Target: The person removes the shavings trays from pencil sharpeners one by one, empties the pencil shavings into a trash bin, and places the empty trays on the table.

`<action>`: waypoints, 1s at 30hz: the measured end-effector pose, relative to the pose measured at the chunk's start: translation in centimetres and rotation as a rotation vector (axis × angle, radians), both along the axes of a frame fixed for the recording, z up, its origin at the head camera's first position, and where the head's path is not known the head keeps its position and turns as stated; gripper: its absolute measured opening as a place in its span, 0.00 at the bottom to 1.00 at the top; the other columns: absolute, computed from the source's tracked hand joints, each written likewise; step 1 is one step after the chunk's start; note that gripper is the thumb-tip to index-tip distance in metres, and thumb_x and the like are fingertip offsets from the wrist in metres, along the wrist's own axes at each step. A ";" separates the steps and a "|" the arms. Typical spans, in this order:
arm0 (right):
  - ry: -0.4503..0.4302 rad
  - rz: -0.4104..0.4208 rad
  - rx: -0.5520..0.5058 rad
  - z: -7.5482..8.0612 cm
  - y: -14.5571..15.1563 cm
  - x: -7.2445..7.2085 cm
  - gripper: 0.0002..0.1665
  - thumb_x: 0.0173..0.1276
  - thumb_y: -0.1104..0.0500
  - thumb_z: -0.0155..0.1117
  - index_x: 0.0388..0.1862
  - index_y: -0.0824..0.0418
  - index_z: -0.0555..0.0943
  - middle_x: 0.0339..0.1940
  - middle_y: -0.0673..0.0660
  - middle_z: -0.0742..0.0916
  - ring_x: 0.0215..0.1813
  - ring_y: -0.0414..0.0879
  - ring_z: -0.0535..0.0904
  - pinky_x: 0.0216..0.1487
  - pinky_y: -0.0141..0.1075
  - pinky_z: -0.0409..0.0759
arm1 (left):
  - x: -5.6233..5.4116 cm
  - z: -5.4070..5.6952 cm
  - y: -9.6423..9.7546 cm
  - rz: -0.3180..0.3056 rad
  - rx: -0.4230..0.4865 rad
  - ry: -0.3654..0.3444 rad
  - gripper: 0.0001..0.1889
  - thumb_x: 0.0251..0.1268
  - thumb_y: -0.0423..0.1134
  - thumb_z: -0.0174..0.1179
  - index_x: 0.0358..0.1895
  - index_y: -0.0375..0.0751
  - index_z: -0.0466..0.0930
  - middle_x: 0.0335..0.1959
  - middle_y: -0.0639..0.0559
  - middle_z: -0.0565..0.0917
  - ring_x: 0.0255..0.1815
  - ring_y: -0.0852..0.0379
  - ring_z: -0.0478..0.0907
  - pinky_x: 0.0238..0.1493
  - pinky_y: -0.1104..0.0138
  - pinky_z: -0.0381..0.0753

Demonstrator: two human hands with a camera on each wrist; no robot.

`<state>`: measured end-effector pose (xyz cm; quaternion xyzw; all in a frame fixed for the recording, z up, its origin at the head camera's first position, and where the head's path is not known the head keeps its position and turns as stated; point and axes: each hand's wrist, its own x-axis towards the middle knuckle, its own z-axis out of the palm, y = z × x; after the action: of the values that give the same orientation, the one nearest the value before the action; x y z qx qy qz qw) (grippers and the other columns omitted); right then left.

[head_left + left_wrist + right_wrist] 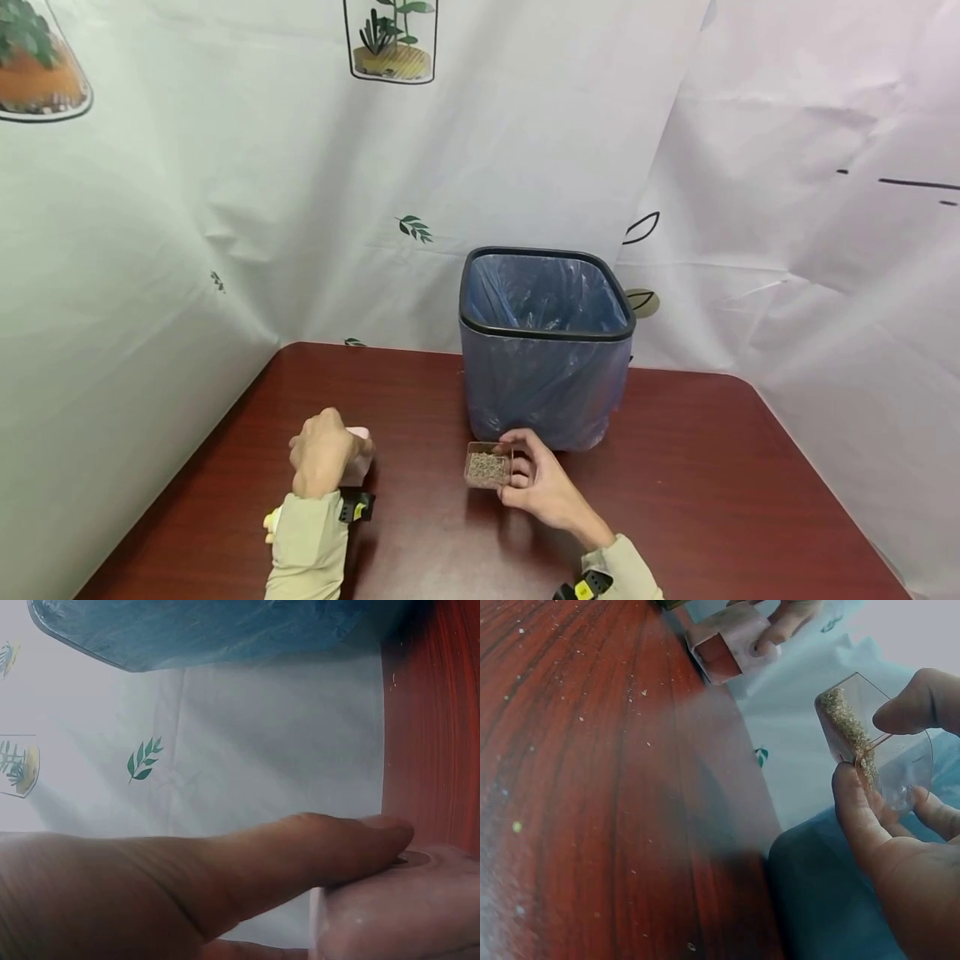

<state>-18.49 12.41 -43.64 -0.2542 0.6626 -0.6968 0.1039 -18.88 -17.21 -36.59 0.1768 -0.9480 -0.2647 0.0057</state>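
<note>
My left hand (324,450) grips a pink pencil sharpener body (357,458) from above, at the left of the table. In the right wrist view, a rectangular opening shows in the side of the pink body (727,646). The left thumb lies beside a round recess on the body in the left wrist view. My right hand (546,487) holds a small clear plastic drawer (480,482) between thumb and fingers, in front of the bin. Fine beige shavings (844,720) lie inside the drawer, which looks tilted in the right wrist view.
A bin (547,375) with a bluish plastic liner and a black rim stands at the back of the dark red table (712,500). Small specks (517,826) are scattered over the tabletop. A small yellow object (270,527) sits beside the left sleeve. White printed cloth (225,167) hangs behind.
</note>
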 end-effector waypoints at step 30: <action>-0.015 -0.044 0.023 0.4 1.1 -0.5 0.36 0.48 0.79 0.58 0.57 0.71 0.58 0.55 0.72 0.68 0.40 0.47 0.73 0.34 0.31 0.75 | -0.3 -0.4 0.3 -0.022 0.023 -0.025 0.21 0.39 0.38 0.68 0.37 0.27 0.75 0.31 0.32 0.75 0.34 0.32 0.64 0.23 0.54 0.69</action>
<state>-18.99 13.56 -43.23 -0.2334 0.6750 -0.6933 0.0965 -19.19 -16.93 -37.03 0.1699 -0.9467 -0.2735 -0.0108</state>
